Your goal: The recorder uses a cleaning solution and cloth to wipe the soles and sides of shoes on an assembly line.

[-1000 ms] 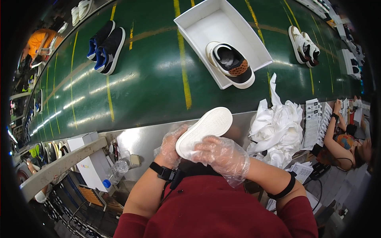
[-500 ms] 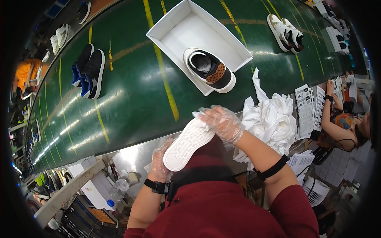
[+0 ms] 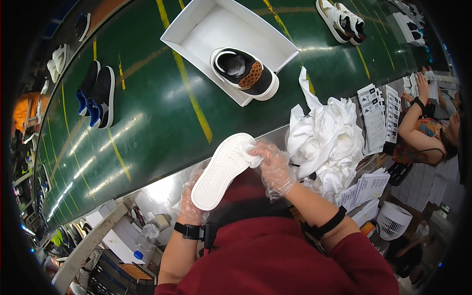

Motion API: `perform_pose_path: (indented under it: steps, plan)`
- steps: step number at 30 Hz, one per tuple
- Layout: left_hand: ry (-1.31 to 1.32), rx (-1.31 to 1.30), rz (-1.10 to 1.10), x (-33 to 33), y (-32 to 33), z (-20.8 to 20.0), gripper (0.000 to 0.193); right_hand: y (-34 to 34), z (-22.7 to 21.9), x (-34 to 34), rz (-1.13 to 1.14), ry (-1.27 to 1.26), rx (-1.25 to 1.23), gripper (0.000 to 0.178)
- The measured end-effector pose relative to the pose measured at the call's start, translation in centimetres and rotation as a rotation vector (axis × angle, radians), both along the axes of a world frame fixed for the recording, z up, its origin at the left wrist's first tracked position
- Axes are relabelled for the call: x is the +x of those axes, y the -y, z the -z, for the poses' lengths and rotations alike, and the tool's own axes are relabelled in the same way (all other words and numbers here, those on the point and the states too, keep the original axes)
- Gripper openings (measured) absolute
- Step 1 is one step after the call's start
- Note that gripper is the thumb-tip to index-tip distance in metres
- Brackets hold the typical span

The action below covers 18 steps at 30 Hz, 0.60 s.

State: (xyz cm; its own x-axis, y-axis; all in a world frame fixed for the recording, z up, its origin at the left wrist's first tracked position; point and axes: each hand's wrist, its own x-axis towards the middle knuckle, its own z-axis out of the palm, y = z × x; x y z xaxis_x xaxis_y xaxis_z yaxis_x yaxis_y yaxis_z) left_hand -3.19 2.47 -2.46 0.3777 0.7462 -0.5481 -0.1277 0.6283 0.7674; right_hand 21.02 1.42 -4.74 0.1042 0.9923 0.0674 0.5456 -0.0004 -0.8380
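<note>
The shoe (image 3: 219, 172) is upside down, its pale sole turned up toward the person's eyes. It is white all over what I can see, with a fine raised pattern across the tread, a smoother border running round it, rounded ends and a gently narrowed waist. The upper is hidden underneath. It slants, one end near the person's belly on the left, the other reaching away to the right, held up in front of the red shirt (image 3: 280, 253) at the near edge of the green bench (image 3: 152, 88).

The left hand (image 3: 191, 199), in a clear plastic glove, grips the shoe at its near end, lying along the left edge; most of its fingers are out of sight below. The right hand (image 3: 275, 169), gloved likewise, is on the other side by the far end, fingers pinched round a small wad of white cloth (image 3: 253, 156) that touches the sole's right edge.

Past the shoe, a white box (image 3: 216, 27) sits on the bench with a second shoe (image 3: 250, 73), dark with a spotted brown patch, lying over its near wall. A white heap (image 3: 329, 137) of crumpled fabric lies just right of the right hand.
</note>
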Motion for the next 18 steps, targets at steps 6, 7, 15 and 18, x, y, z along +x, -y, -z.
perform_pose_path:
  steps: [6,7,15,18]
  plan:
    - [0.185,-0.243,-0.204,-0.1,0.3,-1.1,0.045,1.7,-6.9,-2.4,-0.574,-0.292,-0.058,0.029]
    - [0.408,-0.342,-0.317,-0.7,0.7,-1.0,0.046,1.5,-7.3,-2.3,-0.565,-0.291,-0.042,0.029]
    - [0.44,-0.581,-0.519,-2.7,0.4,-4.1,0.049,-0.7,-8.1,3.7,0.105,-0.706,-0.355,0.044]
    - [0.426,-0.513,-0.54,-3.3,1.3,-3.3,0.048,-2.5,-9.2,3.7,0.09,-0.7,-0.223,0.047]
